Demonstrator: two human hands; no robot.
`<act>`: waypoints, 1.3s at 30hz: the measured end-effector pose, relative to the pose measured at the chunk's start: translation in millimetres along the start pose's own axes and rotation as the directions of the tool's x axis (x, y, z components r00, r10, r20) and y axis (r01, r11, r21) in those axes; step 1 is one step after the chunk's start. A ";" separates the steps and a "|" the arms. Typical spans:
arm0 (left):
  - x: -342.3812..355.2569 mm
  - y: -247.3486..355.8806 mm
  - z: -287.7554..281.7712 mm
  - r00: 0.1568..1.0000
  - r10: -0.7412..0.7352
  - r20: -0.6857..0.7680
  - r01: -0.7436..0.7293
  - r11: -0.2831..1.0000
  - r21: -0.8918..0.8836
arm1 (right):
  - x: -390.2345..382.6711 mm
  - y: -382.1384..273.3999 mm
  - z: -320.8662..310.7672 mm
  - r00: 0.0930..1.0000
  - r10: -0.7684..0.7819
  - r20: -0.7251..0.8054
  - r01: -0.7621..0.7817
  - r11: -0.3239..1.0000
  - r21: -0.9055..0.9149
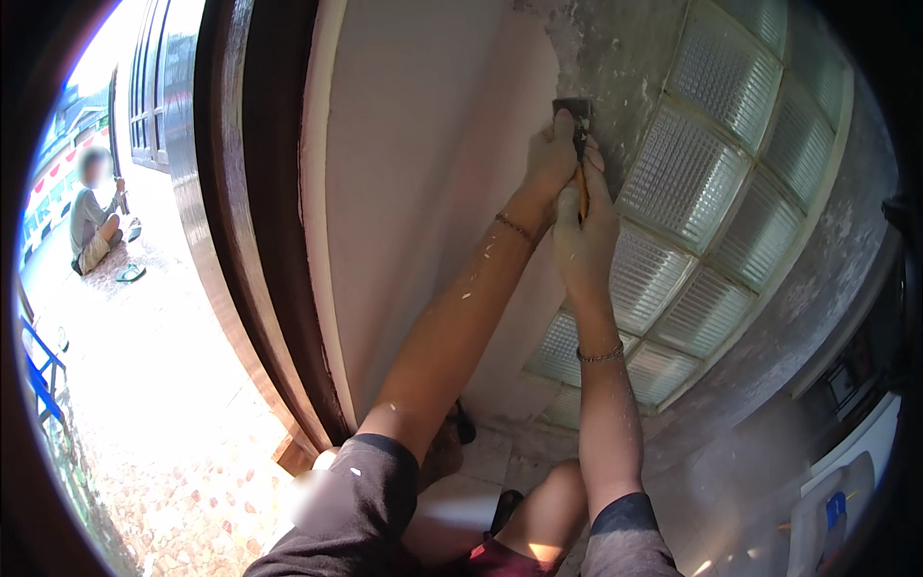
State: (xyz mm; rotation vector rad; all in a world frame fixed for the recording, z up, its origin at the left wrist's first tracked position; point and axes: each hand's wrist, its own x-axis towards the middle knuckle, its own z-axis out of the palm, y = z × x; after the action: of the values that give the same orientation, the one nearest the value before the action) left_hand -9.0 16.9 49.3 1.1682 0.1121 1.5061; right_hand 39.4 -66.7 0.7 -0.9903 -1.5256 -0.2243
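Note:
Up against the wall, both my hands are on a scraper (574, 107) with a dark flat blade and a wooden handle. My left hand (550, 162) is closed at the blade end, its thumb pressed on the blade. Lower down, my right hand (587, 226) wraps round the handle. The blade lies at the border between the smooth pale paint (433, 144) and a rough grey stripped patch (615, 67). Pale flakes cling to my forearms. The blade's front edge against the wall is too small to make out.
Glass blocks (707, 173) fill a panel just right of my hands. A dark wooden door frame (279, 192) stands at left, opening onto bright paving. Outside, a person (94, 216) sits on the ground near green sandals (130, 273). A pale container (846, 500) holds a blue item at lower right.

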 end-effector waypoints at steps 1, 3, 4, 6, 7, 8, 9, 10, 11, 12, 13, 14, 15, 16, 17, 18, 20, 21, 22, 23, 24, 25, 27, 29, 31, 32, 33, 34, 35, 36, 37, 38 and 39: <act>1.1 0.2 -0.6 0.999 -0.040 -0.012 0.040 0.999 -0.004 | 1.1 0.0 0.9 0.999 -0.028 -0.023 0.027 0.998 -0.053; 3.1 1.8 -1.6 1.000 -0.021 0.003 0.020 0.998 0.052 | 2.6 -1.0 2.5 1.000 -0.014 -0.009 0.014 1.000 -0.027; 4.8 3.1 -1.4 0.996 -0.082 -0.026 0.084 0.992 0.090 | 4.4 -1.6 2.6 0.999 0.048 0.023 -0.048 0.998 -0.030; 8.1 6.3 -0.2 1.000 0.025 0.001 -0.025 0.998 0.059 | 8.0 -3.4 2.6 0.997 0.067 0.035 -0.070 0.994 0.087; 10.3 8.5 0.9 0.994 0.106 0.031 -0.107 0.994 0.034 | 8.6 -4.7 2.5 0.997 0.073 0.038 -0.076 0.993 0.095; 9.8 8.7 1.0 1.000 0.002 -0.018 -0.001 0.999 0.032 | 10.7 -6.0 2.6 0.996 0.078 0.041 -0.082 0.991 0.103; 10.5 9.7 1.5 0.999 -0.031 -0.028 0.031 0.999 0.018 | 10.3 -7.7 3.0 0.999 0.048 0.021 -0.049 0.996 0.071; 12.0 11.2 1.6 0.989 -0.134 -0.068 0.135 0.991 0.011 | 13.3 -9.1 3.9 0.996 0.088 0.026 -0.089 0.996 0.017; 13.8 12.6 1.9 1.000 0.004 -0.012 -0.004 0.999 0.036 | 16.0 -10.3 4.6 0.999 -0.035 -0.035 0.036 0.999 0.026; 16.2 14.2 2.3 0.998 0.058 0.011 -0.058 0.996 0.066 | 19.4 -11.4 4.9 0.995 -0.074 -0.068 0.074 0.997 0.009; 17.8 15.4 2.0 0.993 0.115 0.025 -0.117 0.987 0.111 | 22.1 -12.7 5.8 0.992 -0.091 -0.091 0.092 0.996 0.003; 19.0 16.2 1.7 0.998 0.058 0.009 -0.059 0.997 0.057 | 22.0 -13.9 5.2 0.999 -0.017 -0.038 0.018 0.999 0.045; 20.8 16.8 1.8 1.000 0.006 -0.009 -0.006 1.000 0.016 | 22.8 -14.8 4.2 0.997 0.076 0.023 -0.078 0.993 0.091; 21.8 16.5 1.7 0.999 -0.050 -0.021 0.050 0.998 -0.025 | 23.6 -15.6 4.3 0.982 0.168 0.084 -0.178 0.975 0.130; 23.1 16.2 1.5 0.998 -0.057 -0.013 0.056 0.997 -0.044 | 23.9 -16.4 4.4 0.993 0.111 0.046 -0.116 0.988 0.101; 24.5 15.6 1.4 0.999 -0.053 -0.002 0.053 0.997 -0.064 | 23.9 -17.0 4.2 0.999 0.043 0.009 -0.043 0.996 0.072; 28.1 15.2 1.0 1.000 -0.015 0.020 0.016 0.998 -0.053 | 23.3 -18.4 4.7 1.000 -0.001 -0.014 0.002 0.997 0.072; 28.8 14.2 0.3 1.000 -0.001 0.020 0.001 1.000 -0.027 | 22.9 -19.2 5.3 0.999 0.044 0.012 -0.045 0.994 0.097; 30.5 13.9 0.2 0.997 0.068 0.043 -0.067 0.998 -0.017 | 24.3 -19.8 5.3 1.000 0.014 0.006 -0.015 0.989 0.150; 31.4 13.0 -0.7 1.000 0.005 -0.002 -0.005 1.000 0.026 | 24.3 -20.4 6.3 0.999 0.042 -0.001 -0.042 0.998 0.049; 32.6 12.7 -1.6 1.000 0.001 -0.019 0.000 0.998 0.058 | 24.9 -21.3 7.5 0.999 -0.012 -0.044 0.011 1.000 -0.021; 36.5 14.2 -1.6 0.996 -0.068 -0.061 0.074 0.992 0.101 | 27.9 -21.8 8.4 0.993 -0.082 -0.088 0.074 0.993 -0.090; 46.0 18.9 -0.4 0.990 0.139 -0.011 -0.135 0.974 0.180 | 35.8 -21.9 8.0 0.999 -0.016 -0.032 0.016 1.000 0.016; 51.5 21.6 0.3 0.992 0.128 -0.016 -0.124 0.982 0.141 | 41.3 -21.8 7.4 0.999 0.029 0.014 -0.029 0.997 0.069; 54.1 21.8 1.3 1.000 -0.019 -0.016 0.019 0.999 -0.027 | 43.4 -21.2 6.5 0.999 0.021 0.029 -0.023 0.998 0.065; 54.0 20.8 1.4 1.000 -0.009 -0.015 0.009 1.000 0.015 | 43.1 -20.8 6.0 1.000 0.026 0.006 -0.026 0.998 0.050; 52.5 18.9 1.3 1.000 0.012 -0.011 -0.012 0.998 0.057 | 41.3 -20.5 5.4 1.000 -0.011 -0.013 0.011 0.999 0.033; 51.2 17.6 0.8 1.000 0.003 -0.024 0.000 0.992 0.129 | 39.9 -20.5 5.5 1.000 0.001 -0.026 -0.001 1.000 0.025; 49.4 16.0 0.4 0.999 0.039 -0.008 -0.037 0.994 0.105 | 37.9 -20.5 4.7 1.000 -0.016 -0.018 0.017 0.999 0.041; 47.5 14.2 0.2 0.999 0.028 -0.016 -0.026 0.994 0.106 | 35.7 -20.4 3.6 1.000 0.029 0.005 -0.029 0.998 0.059; 44.6 11.7 0.0 0.997 0.075 -0.002 -0.075 0.993 0.090 | 32.5 -20.4 2.4 1.000 0.010 -0.001 -0.010 0.996 0.087; 42.3 9.2 -0.1 0.999 0.040 -0.034 -0.036 0.991 0.128 | 30.5 -20.0 1.5 1.000 0.026 0.004 -0.026 0.999 0.036; 42.4 9.0 0.4 0.997 0.073 -0.036 -0.067 0.986 0.154 | 30.8 -19.5 1.2 0.999 -0.032 -0.026 0.032 0.999 0.000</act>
State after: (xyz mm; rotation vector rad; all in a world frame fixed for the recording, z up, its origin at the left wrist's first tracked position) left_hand -7.9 47.3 80.2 1.2737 0.2196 1.6069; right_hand 28.5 -64.1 35.5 -0.9596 -1.5180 -0.2583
